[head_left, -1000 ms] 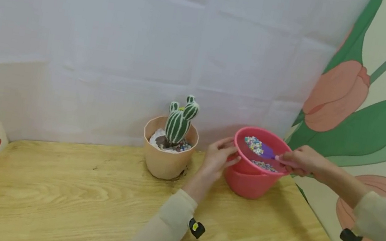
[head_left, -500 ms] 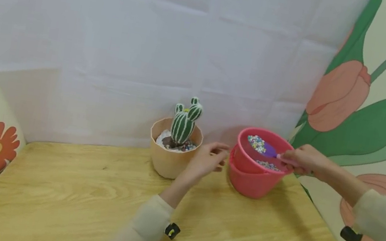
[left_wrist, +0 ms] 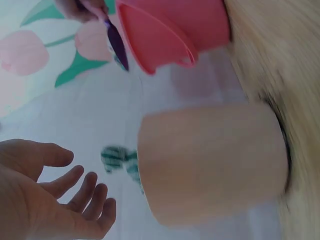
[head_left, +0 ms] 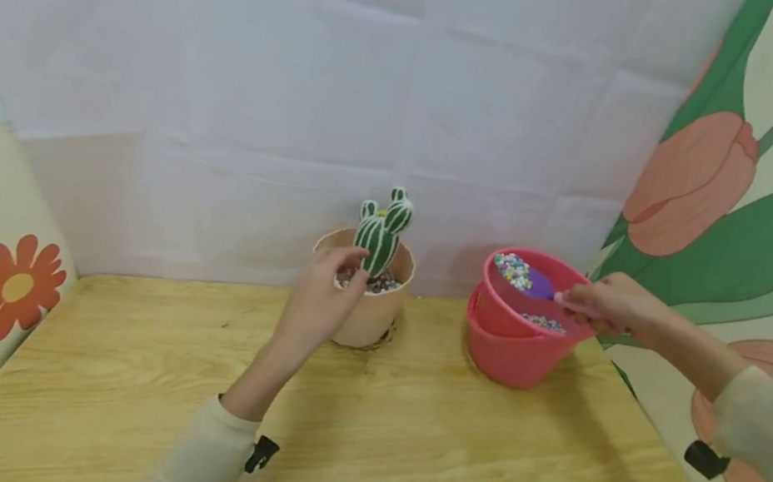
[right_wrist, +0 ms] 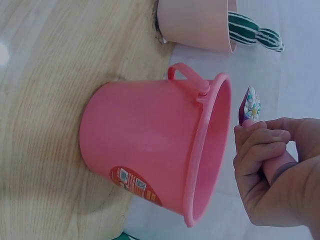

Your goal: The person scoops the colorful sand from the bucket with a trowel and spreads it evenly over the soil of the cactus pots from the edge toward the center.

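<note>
My right hand (head_left: 608,301) grips the pink handle of a small purple shovel (head_left: 541,284). Colourful pebbles (head_left: 513,269) are heaped on its blade, which is over the mouth of a pink bucket (head_left: 517,363). More pebbles lie inside that bucket. My left hand (head_left: 321,294) holds nothing; its fingers are spread and loosely bent in front of a peach flowerpot (head_left: 374,319). In the pot stands a knitted green-and-white cactus (head_left: 379,241) with pebbles round its base. In the left wrist view the left hand (left_wrist: 55,195) is apart from the pot's rim.
Pot and bucket stand on a wood-grain table (head_left: 166,383) near its back edge, with a gap between them. White cloth (head_left: 267,87) hangs right behind. A wall with painted tulips (head_left: 699,181) borders the right side. The bucket's handle (right_wrist: 187,77) hangs down at its side.
My left hand has let go of the bucket's rim and moved left to the front of the flowerpot. The right hand still holds the loaded shovel over the bucket.
</note>
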